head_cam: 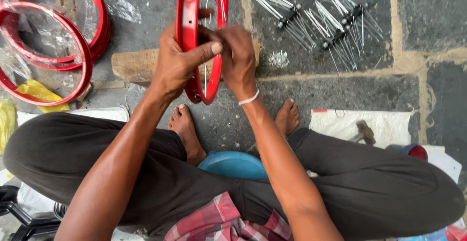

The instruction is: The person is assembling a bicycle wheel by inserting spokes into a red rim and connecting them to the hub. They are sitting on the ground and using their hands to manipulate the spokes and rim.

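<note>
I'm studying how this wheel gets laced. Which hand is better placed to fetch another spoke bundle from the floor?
Probably the right hand: the hub-and-spoke bundles lie on its side, and it only pinches at the spokes, while the left hand wraps the red rim, keeping it upright.

Upright red spoked wheel rim (187, 36), bottom near wooden block (134, 65)

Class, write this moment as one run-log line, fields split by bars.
left hand: grips red wheel rim | right hand: at the spokes | rim: upright, on edge | nearby: spoked hubs on stone floor
</note>
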